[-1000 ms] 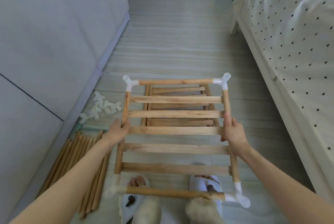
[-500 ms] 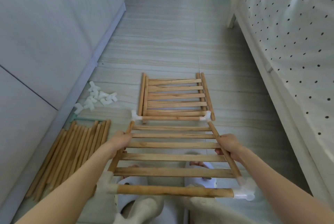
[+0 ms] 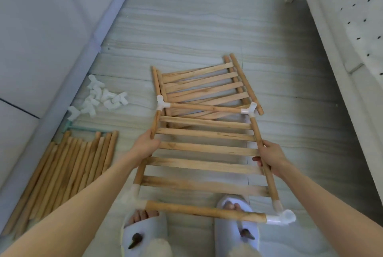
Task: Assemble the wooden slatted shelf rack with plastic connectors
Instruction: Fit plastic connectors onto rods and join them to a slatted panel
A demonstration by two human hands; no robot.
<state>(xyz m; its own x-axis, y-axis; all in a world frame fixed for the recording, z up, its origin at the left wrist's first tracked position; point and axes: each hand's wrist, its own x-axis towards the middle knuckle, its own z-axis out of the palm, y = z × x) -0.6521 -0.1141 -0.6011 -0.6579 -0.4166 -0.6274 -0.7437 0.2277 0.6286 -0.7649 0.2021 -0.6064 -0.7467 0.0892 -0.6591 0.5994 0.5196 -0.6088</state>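
Both hands, left [image 3: 146, 146] and right [image 3: 270, 158], grip the side rails of a slatted panel [image 3: 204, 149]. Spare connectors [image 3: 99, 99] lie at ten o'clock, loose rods [image 3: 68, 171] at eight.

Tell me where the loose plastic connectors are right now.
In the head view, the connectors lie heaped on the floor at the left, by the wall, just beyond the row of dowels and left of the stacked slat panels.
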